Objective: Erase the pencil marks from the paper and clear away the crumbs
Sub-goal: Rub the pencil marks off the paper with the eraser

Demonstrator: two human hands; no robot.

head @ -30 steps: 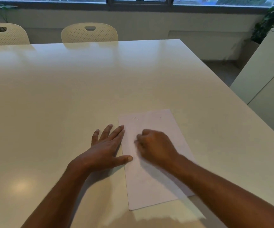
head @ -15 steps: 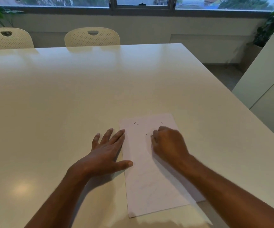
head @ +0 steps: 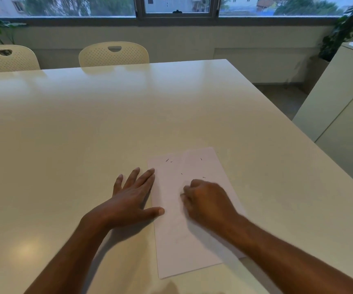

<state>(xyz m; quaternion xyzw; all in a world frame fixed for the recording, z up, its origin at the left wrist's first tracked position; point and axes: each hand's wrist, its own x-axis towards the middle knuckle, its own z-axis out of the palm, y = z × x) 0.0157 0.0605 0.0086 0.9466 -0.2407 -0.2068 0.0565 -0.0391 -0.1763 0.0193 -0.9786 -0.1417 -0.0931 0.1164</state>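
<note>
On the middle of the paper the right hand rests with its fingers curled tight under the knuckles; whatever it may pinch is hidden beneath them, so I cannot tell whether it holds an eraser or nothing at all. Just left of it the left hand lies flat, fingers straight and spread, gripping nothing (its forefinger runs along the sheet's left edge and its thumb tip presses onto the sheet itself). The paper is a white sheet lying flat near the table's near edge, its long side running away from the person, slightly turned. On its far half lie a few short dark crumbs, some near the far left corner, one near the far right, and two just beyond the right knuckles. Faint grey marks show on the near half. The table is pale and glossy. Beyond its far edge stand two cream chairs under a window.
</note>
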